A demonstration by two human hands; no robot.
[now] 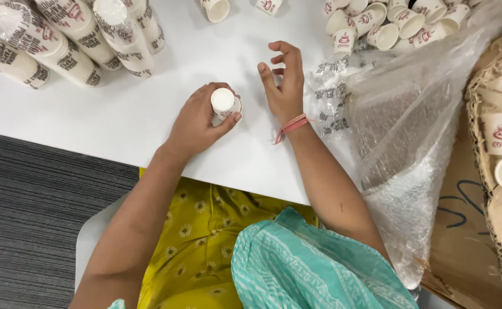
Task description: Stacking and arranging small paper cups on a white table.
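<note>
The left hand (196,123) wraps its fingers and thumb around a small stack of white paper cups (225,104) standing on the white table (136,109), bottoms up, so the long axis points straight toward the camera. The right hand (282,80) hovers just beside it, fingers loosely curled and spread, holding nothing. Wrapped sleeves of cups (62,40) lie at the far left, loose cups (388,23) and a clear plastic bag (411,126) to the right, grey carpet (28,217) below the table's edge.

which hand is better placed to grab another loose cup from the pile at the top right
Probably the right hand. It is open and empty, lying between the left hand and the loose cups. The left hand already grips a small cup stack and sits farther away.
</note>
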